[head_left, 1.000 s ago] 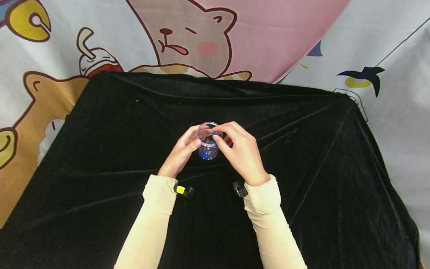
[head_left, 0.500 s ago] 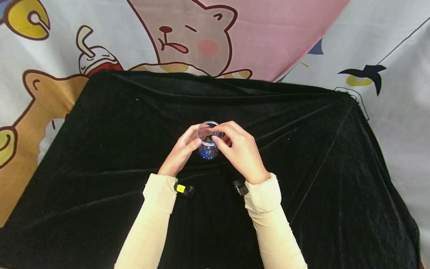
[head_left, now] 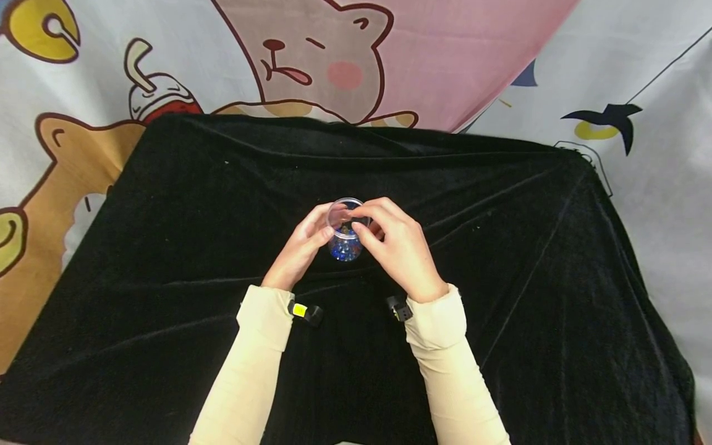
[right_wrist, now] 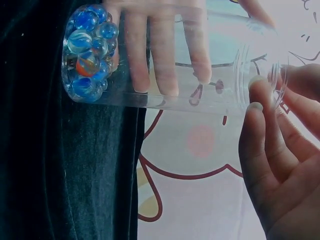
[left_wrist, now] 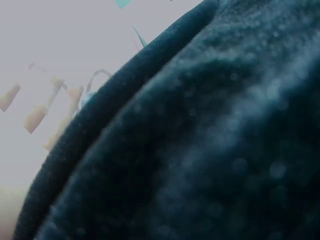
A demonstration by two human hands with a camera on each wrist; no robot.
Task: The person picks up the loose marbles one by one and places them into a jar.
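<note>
A clear plastic jar (head_left: 345, 237) stands upright on the black cloth, its mouth uncovered. Blue, clear and orange-swirled glass marbles (right_wrist: 82, 42) lie heaped at its bottom. My left hand (head_left: 300, 250) holds the jar from the left, thumb on the near side; its fingers (right_wrist: 162, 55) lie along the far wall in the right wrist view. My right hand (head_left: 399, 250) is at the jar's rim, thumb and index finger reaching over the mouth with a gap between them. No marble shows in that gap. The left wrist view catches mostly blurred cloth.
Black velvet cloth (head_left: 167, 346) with soft folds covers the table. Behind it hangs a curtain (head_left: 456, 55) printed with cartoon animals. Small dark wrist cameras sit at the left cuff (head_left: 264, 315) and the right cuff (head_left: 436, 318).
A blue marble showed between my right thumb and index finger over the jar's mouth before; now it is gone from there. Both hands have stayed nearly in place.
</note>
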